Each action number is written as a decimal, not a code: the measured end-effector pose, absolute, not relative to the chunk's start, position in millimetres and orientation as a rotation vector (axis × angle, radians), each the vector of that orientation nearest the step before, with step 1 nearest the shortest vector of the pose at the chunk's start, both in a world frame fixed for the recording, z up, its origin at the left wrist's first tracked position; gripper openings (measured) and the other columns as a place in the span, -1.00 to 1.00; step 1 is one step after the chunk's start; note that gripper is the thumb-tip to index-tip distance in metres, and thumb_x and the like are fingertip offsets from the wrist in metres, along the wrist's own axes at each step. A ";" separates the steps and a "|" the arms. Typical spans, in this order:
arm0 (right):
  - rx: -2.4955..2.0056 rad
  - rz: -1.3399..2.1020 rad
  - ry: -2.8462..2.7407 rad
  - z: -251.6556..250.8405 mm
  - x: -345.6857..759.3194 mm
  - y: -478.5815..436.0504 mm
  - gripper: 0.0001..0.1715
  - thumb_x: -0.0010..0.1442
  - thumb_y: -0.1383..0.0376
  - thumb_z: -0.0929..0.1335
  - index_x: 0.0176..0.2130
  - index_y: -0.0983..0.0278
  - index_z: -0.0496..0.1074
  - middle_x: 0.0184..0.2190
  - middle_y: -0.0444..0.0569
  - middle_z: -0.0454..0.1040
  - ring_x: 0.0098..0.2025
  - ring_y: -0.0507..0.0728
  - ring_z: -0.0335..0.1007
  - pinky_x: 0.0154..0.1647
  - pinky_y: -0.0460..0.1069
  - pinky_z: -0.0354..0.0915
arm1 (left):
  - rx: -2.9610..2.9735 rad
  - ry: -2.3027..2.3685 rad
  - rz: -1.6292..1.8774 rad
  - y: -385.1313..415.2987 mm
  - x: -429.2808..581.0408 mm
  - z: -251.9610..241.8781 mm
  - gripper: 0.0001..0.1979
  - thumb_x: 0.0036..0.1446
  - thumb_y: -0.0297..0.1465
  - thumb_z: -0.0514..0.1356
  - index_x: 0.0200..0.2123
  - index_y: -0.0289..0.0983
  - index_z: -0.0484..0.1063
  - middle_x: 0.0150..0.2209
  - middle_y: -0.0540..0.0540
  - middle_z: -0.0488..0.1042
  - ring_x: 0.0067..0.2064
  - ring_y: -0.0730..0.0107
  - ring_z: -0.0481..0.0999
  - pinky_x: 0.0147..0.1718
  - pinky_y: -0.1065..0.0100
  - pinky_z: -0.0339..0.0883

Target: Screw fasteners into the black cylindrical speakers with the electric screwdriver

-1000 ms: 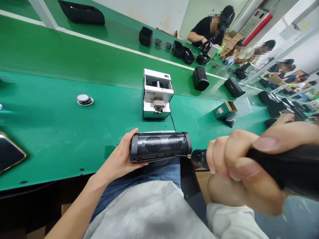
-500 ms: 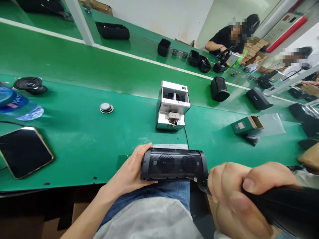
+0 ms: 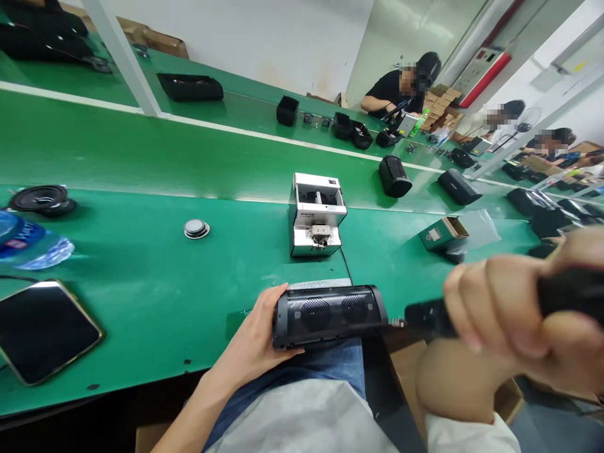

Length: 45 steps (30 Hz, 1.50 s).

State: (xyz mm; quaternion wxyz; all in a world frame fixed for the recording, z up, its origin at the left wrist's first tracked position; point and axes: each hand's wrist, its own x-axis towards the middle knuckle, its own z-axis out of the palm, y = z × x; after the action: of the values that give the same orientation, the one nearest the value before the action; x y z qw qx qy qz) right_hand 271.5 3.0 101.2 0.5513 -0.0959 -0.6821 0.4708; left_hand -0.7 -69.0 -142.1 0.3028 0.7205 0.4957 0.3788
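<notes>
A black speaker housing [image 3: 330,313] with two perforated round grilles lies near the table's front edge, above my lap. My left hand [image 3: 264,321] grips its left end, thumb on top and fingers underneath. On the other side, my right hand [image 3: 504,308], smeared by motion, is wrapped around a black electric screwdriver [image 3: 427,316]. The driver's metal tip points left, close to the housing's right end; whether they touch I cannot tell. Just beyond the housing stands a white-and-green screw feeder [image 3: 317,217] with a metal outlet at its front.
To the left are a phone [image 3: 50,330], a water bottle [image 3: 33,242], a loose speaker driver [image 3: 42,200] and a small round metal part [image 3: 195,228]. A green box [image 3: 442,233] with a plastic bag stands at right. Co-workers [image 3: 401,88] sit further along the green table [image 3: 226,270].
My right hand has drawn the screwdriver to the right and up, away from the housing. My left hand keeps its hold. The camera view has shifted slightly.
</notes>
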 end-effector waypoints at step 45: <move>-0.623 0.637 -1.285 110.5 307.9 -50.3 -0.66 0.24 0.58 0.47 -0.10 0.23 0.43 -0.51 -0.29 0.29 -0.66 -0.05 0.18 -0.65 -0.07 0.22 | 1.847 1.503 0.967 -67.7 -3.6 -146.6 0.17 0.17 -0.01 0.55 0.64 -0.05 -0.01 0.39 -0.32 0.43 0.30 -0.21 0.64 0.29 -0.14 0.58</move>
State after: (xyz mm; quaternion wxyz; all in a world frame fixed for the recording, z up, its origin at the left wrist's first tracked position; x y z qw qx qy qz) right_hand 307.9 -50.3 110.5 0.7094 -0.2808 -0.5792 0.2872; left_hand -3.6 -67.7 -146.6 0.2820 0.6894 0.5612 0.3609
